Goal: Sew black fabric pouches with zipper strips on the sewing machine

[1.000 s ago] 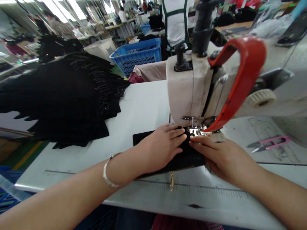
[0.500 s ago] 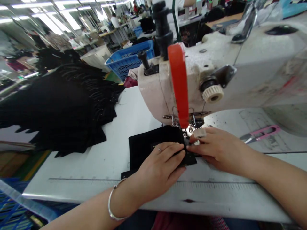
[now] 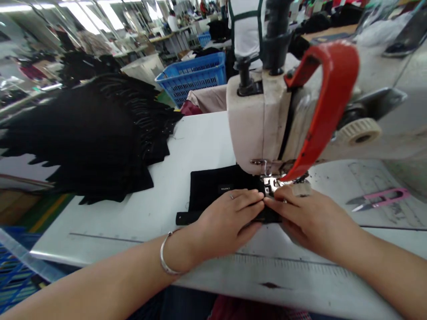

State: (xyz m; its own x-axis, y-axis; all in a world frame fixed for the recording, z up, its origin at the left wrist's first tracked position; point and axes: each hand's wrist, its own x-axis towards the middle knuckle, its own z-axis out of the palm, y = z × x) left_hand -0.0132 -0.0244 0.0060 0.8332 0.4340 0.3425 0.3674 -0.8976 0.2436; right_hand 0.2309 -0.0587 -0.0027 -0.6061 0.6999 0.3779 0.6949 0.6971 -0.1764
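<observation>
A black fabric piece [image 3: 207,191] with a small dark label [image 3: 225,188] lies on the white sewing table. Its right edge reaches the presser foot [image 3: 269,184] of the sewing machine [image 3: 247,120]. My left hand [image 3: 230,218] rests on the fabric with outstretched fingers, the tips just in front of the foot. Close beside them, my right hand [image 3: 307,213] has its fingers bent and pressed together at the fabric's edge. The needle point cannot be made out. My left palm covers part of the fabric.
A red curved lever guard [image 3: 333,106] stands before the machine head. Pink-handled thread snips [image 3: 383,198] lie on the right. A tall stack of black fabric pieces [image 3: 100,138] fills the left side. Behind are a blue crate [image 3: 196,73] and a person in a white top [image 3: 247,31].
The camera view has shifted, so the machine appears farther right. The black fabric has turned slightly, its lower strip now lying straighter along the table. Both hands stay at the presser foot.
</observation>
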